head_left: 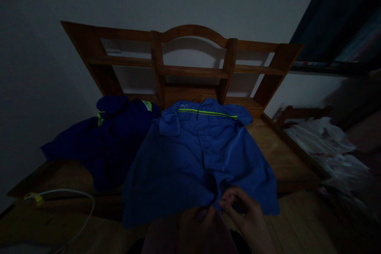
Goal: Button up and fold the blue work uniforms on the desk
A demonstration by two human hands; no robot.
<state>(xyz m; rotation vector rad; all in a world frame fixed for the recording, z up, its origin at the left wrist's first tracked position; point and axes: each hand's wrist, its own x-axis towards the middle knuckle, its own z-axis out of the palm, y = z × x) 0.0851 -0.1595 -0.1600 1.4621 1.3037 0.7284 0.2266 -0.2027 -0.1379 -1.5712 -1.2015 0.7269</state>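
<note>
A blue work jacket [178,166] lies spread face up on the wooden desk, its collar toward the shelf and its lower hem hanging over the front edge. Yellow-green stripes cross its chest, and one sleeve is folded over the front. At the hem, my right hand [245,212] pinches one edge of the front opening between thumb and fingers. Close beside it, my left hand [201,218] is closed on the other edge, partly lost in shadow. The opening gapes slightly just above both hands.
A darker blue garment [119,139] with reflective strips lies heaped on the left. Behind stands a wooden shelf [193,72] against the wall. A white cable [89,196] loops at lower left. Whitish plastic bags [327,139] lie on the right, near a wooden chair back [306,113].
</note>
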